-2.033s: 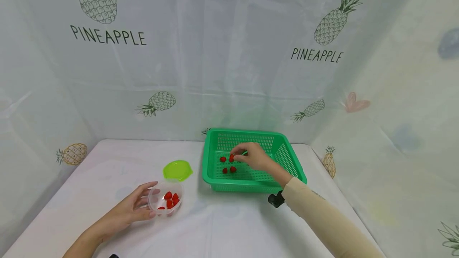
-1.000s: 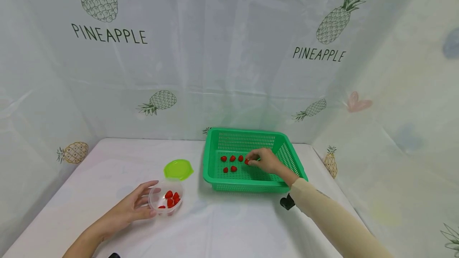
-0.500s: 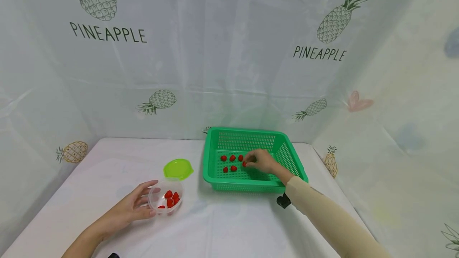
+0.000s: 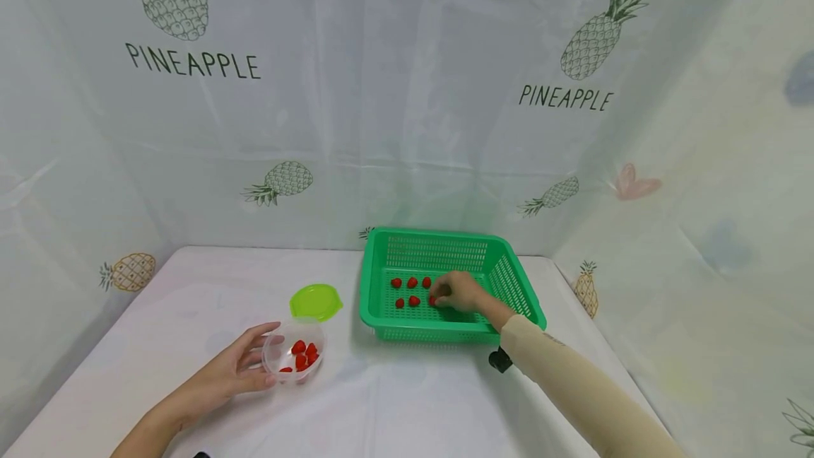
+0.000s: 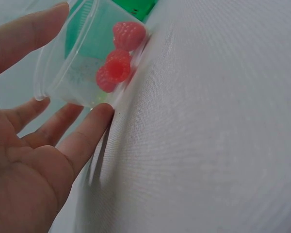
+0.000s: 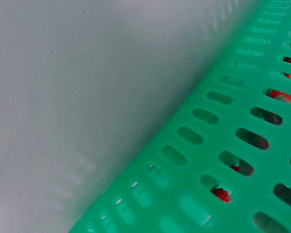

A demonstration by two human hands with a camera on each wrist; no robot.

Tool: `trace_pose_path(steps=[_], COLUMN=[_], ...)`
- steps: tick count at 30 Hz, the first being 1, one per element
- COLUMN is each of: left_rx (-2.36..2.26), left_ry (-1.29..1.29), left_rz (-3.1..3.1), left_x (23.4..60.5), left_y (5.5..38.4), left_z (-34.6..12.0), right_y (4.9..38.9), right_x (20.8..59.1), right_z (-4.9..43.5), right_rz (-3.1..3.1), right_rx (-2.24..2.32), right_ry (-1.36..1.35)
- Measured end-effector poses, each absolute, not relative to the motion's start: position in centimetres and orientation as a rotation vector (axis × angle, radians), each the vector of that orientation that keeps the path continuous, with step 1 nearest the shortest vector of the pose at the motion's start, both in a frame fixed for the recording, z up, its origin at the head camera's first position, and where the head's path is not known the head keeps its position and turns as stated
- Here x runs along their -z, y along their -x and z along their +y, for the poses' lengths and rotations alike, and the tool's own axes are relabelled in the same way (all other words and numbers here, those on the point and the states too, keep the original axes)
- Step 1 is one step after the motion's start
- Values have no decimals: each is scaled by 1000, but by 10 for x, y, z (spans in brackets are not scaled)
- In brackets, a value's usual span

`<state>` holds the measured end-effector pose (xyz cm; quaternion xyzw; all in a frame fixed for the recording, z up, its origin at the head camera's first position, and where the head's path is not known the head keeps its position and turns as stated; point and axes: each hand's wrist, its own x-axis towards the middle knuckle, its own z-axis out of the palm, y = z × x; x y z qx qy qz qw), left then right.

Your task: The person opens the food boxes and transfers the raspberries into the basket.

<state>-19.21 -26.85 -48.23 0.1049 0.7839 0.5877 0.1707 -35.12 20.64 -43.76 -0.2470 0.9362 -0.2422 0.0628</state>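
Note:
My left hand [image 4: 238, 367] holds a clear plastic tub [image 4: 273, 355] from its left side, thumb toward the front and fingers toward the back. Several red raspberries [image 4: 300, 360] lie in the tub; in the left wrist view one raspberry [image 5: 118, 69] shows its hollow end. Inside the green slotted basket [image 4: 439, 334], my right hand [image 4: 463, 291] pinches a raspberry [image 4: 432, 300] low over the floor, at the right end of the front row. Two raspberries [image 4: 414, 301] lie left of it, and a back row of raspberries [image 4: 412, 282] stands behind. The right wrist view shows the basket wall, not the hand.
A lime-green lid [image 4: 316, 302] lies behind the tub, left of the basket. The white cloth-covered table [image 4: 381, 394] ends at a pineapple-print curtain [image 4: 407, 126] behind the basket. A black wrist camera [image 4: 500, 359] hangs under the right sleeve near the basket's front wall.
My right hand has left a raspberry in the back row, then moved right and toward the front row with another raspberry. The left hand and tub have stayed in place.

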Motion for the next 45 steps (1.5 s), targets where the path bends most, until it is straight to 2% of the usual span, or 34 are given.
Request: trace_pose_path(steps=[10,26,36,45], left_rx=[-1651,-1663,-1655,-1635], left_ry=[-274,-306,-290,-265], left_rz=[2247,2237,2246,2279], left_x=[483,483,482,481], left_y=[190,190,192,192], left_z=[-269,-269,-268,-266], right_y=[349,331,304,289], right_x=[431,388,356,355], right_z=[207,198,159,115], right_rz=[2799,2791,2719,2649], right_rx=[739,896,1021,1057], right_ry=[813,894,984,1147])
